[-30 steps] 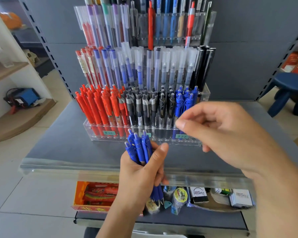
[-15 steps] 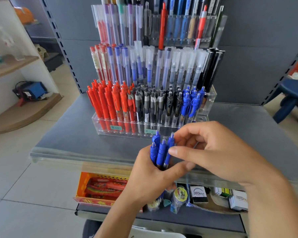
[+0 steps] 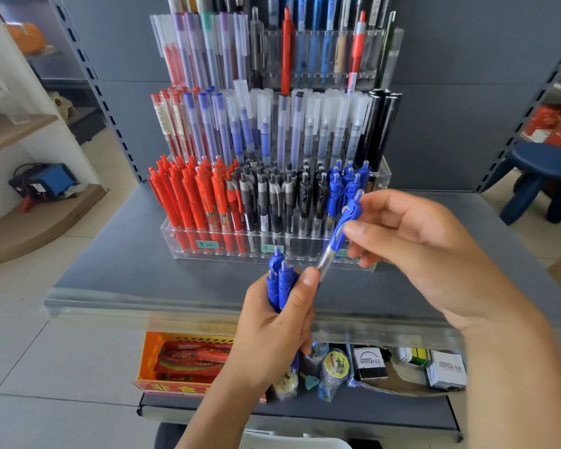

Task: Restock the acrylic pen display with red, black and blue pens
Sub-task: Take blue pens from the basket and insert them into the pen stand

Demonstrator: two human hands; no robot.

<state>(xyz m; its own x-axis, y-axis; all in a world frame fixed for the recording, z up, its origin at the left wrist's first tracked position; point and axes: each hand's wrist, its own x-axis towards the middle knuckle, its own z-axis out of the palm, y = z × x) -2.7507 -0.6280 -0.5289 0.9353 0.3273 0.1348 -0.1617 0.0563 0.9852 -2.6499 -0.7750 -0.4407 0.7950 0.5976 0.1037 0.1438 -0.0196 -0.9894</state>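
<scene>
Right hand (image 3: 412,241) pinching one blue pen (image 3: 340,231) at its upper barrel, clicker end up and tilted right, tip end down-left, touching or just beside the left thumb. Left hand (image 3: 272,332) wrapped around a small bundle of blue pens (image 3: 279,280), two clicker ends showing above the fist, lower ends poking out below. Just beyond both hands, acrylic pen display (image 3: 208,251) on the grey shelf top (image 3: 110,273): near row packed with red pens (image 3: 188,196) at left, black pens (image 3: 279,196) in the middle, a short cluster of blue display pens (image 3: 344,183) at far right. Likely risks: pinched pen snagging on the left thumb and dragging a neighbour out of the bundle; loose bundle sliding through the fist toward the lower shelf; tip missing a slot and knocking the tight blue cluster askew; pen dropped into a black slot, given how close the colours sit. Hard to make out: number of free slots at the right end, hidden behind the raised pen and right fingers; exact count in the bundle; slot walls, lost in clear plastic glare; small price labels (image 3: 204,244) unreadable. Upper tiers cut off at top edge. Below the shelf lip, an orange box (image 3: 182,361) and assorted small packets, partly covered by the left wrist.
</scene>
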